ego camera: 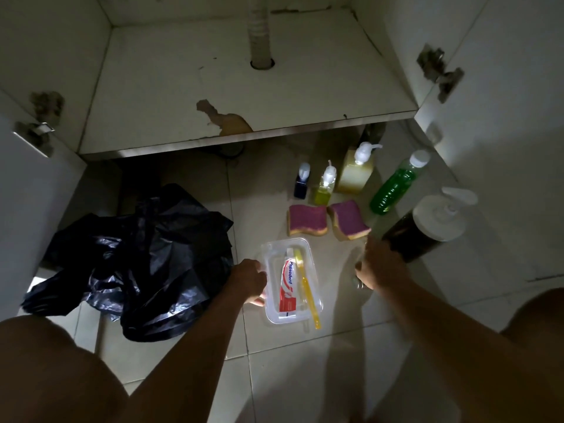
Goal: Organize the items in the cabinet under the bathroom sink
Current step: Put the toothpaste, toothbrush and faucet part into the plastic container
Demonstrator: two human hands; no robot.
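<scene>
A clear plastic tray point(270, 315) lies on the tiled floor in front of the open cabinet point(183, 87). In it are a red and white toothpaste tube point(288, 285) and a yellow toothbrush point(309, 290). My left hand point(248, 280) grips the tray's left rim. To the right of the tray, my right hand point(380, 265) curls around a clear glass-like thing point(357, 277), which is barely visible. Two purple sponges point(307, 219) lie just beyond the tray. The cabinet shelf holds nothing but the drain pipe point(261, 35).
Behind the sponges stand a small dark bottle point(301, 184), a yellow pump bottle point(325, 186), a large pale pump bottle point(355, 172), a green bottle point(393, 187) and a dark pump bottle point(418, 230). A crumpled black plastic bag point(146, 257) lies left. Both cabinet doors stand open.
</scene>
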